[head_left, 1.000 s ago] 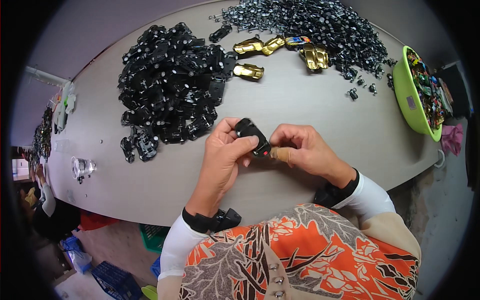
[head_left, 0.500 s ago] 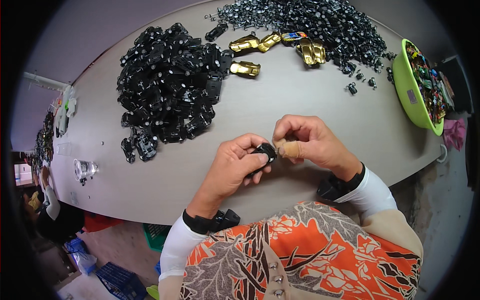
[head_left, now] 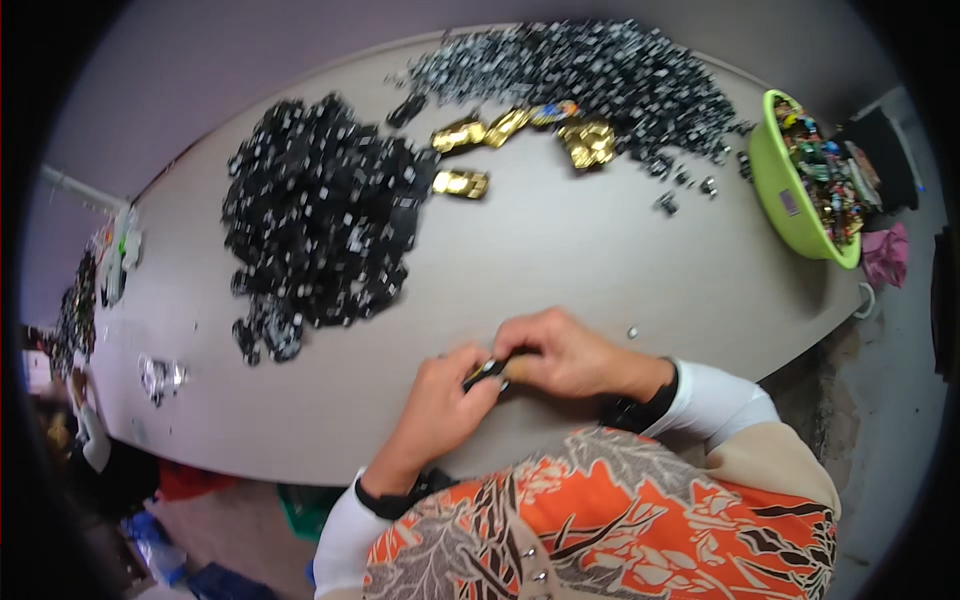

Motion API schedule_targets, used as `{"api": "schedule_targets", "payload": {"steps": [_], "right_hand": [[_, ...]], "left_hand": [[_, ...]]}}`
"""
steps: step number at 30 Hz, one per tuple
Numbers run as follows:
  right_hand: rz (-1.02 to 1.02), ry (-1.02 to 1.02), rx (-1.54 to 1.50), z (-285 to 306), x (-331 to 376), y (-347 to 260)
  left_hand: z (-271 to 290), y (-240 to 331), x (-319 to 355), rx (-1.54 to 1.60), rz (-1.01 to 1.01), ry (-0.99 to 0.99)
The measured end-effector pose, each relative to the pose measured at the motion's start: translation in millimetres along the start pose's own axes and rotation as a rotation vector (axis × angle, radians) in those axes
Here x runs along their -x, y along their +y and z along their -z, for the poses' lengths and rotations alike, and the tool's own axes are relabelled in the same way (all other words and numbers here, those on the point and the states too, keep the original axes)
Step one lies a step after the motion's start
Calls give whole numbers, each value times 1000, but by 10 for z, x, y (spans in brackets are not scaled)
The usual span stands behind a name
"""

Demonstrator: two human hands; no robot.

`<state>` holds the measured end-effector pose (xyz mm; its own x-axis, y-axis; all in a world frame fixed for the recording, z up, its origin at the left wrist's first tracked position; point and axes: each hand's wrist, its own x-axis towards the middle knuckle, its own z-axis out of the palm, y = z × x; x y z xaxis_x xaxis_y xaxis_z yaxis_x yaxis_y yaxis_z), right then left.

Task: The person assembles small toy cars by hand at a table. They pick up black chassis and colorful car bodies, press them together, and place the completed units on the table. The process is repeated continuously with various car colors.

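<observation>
Low over the near side of the table, my left hand [head_left: 438,395] is closed on a small black toy car base [head_left: 484,375]. My right hand [head_left: 565,358] is curled over the other end of it, the fingers bent and the thumb, wrapped in tan tape, pressed against it. Fingers cover most of the base, and the picture is smeared by motion. A tiny light-coloured piece [head_left: 632,332] lies on the table beyond my right wrist.
A tall heap of black car bases [head_left: 320,220] stands at left; several gold car shells [head_left: 460,184] lie beside it. Wheel-and-axle pieces [head_left: 640,80] spread across the back. A green basin [head_left: 800,215] of colourful pieces sits at right. A clear cup [head_left: 160,378] and another person [head_left: 95,440] are at far left.
Both hands have come nearer and to the left with the car base, and my right hand has closed over it. The whole view has shifted, with the table lower in the picture.
</observation>
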<state>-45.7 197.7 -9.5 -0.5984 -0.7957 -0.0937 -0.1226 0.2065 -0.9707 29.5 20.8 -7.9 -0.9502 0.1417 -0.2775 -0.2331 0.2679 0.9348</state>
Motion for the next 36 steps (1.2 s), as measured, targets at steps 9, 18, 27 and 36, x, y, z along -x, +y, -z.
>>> {"api": "schedule_targets", "payload": {"steps": [9, 18, 27, 36], "right_hand": [[332, 350, 433, 744, -425, -27], [-148, 759, 1125, 1475, -776, 175], [84, 381, 836, 932, -471, -44], [94, 360, 734, 809, -340, -76]], "left_hand": [[686, -50, 1150, 325, 80, 77], [893, -850, 2385, 199, 602, 576], [880, 357, 700, -484, -86, 448], [610, 374, -749, -1263, -22, 544]]}}
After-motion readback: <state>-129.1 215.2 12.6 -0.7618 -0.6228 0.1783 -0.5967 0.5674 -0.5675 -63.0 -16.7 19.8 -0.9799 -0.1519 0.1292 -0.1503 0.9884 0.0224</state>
